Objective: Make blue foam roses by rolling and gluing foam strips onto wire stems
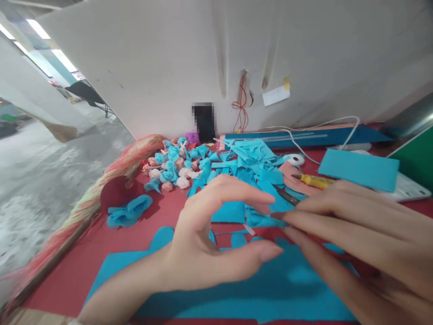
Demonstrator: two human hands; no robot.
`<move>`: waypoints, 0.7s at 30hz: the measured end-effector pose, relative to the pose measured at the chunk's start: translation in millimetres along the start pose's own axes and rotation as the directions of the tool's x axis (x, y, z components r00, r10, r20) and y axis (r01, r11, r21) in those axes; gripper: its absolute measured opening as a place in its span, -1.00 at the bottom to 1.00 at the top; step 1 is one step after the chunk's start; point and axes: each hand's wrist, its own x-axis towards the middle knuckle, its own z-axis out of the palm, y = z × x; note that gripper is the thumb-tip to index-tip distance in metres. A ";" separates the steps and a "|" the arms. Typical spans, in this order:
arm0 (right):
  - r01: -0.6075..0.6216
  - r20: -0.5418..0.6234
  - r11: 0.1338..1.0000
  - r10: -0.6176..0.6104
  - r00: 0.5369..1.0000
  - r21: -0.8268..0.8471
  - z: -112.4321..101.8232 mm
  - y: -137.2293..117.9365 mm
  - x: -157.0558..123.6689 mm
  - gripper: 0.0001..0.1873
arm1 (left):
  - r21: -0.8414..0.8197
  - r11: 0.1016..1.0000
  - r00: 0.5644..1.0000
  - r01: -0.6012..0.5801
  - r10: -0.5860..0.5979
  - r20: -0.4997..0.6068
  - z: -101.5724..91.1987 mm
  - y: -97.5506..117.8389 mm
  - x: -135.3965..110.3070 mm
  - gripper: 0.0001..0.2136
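Observation:
My left hand (216, 239) is raised over the table, thumb and fingers curved apart with nothing gripped between them. Facing it, my right hand (352, 234) pinches the pointed end of a small blue paper piece (262, 220) between thumb and fingertips. The piece looks gathered, and its far side is partly behind my left fingers. Below both hands lies a large blue paper sheet (203, 302). Dark-bladed scissors (287, 196) rest just beyond my right fingers, beside a yellow-handled tool (314, 181).
Blue and pink paper roses (173, 154) are heaped at the back left, next to blue paper scraps (255, 153). A blue double flower (130, 211) sits at the left by a fringed pole (81, 203). A blue pad (358, 169) lies on a white keyboard (411, 187) at right.

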 end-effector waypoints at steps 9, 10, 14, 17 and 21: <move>0.032 0.035 0.999 -0.031 0.999 -0.029 -0.8 -2.1 4.2 -0.75 | 0.152 0.988 0.999 0.011 -0.003 -0.049 6.9 2.2 8.3 -0.93; 0.036 0.031 0.999 -0.035 0.999 -0.036 0.0 -2.3 4.7 -0.76 | 0.150 0.989 0.999 0.006 0.002 -0.048 7.1 2.4 8.2 -0.93; 0.041 -0.010 0.999 -0.041 0.999 -0.033 1.2 -1.6 4.9 -0.80 | 0.151 0.989 0.999 0.000 0.008 -0.048 8.1 3.0 6.9 -0.93; -0.028 -0.007 1.000 0.028 1.000 0.004 -1.4 0.5 3.1 -0.79 | 0.154 0.988 0.999 0.013 -0.006 -0.043 8.3 2.4 6.9 -0.92; -0.159 -0.054 0.986 0.156 0.986 -0.048 -6.1 9.2 -4.0 -0.84 | 0.161 0.986 0.998 0.044 -0.038 -0.041 7.4 2.1 7.3 -0.91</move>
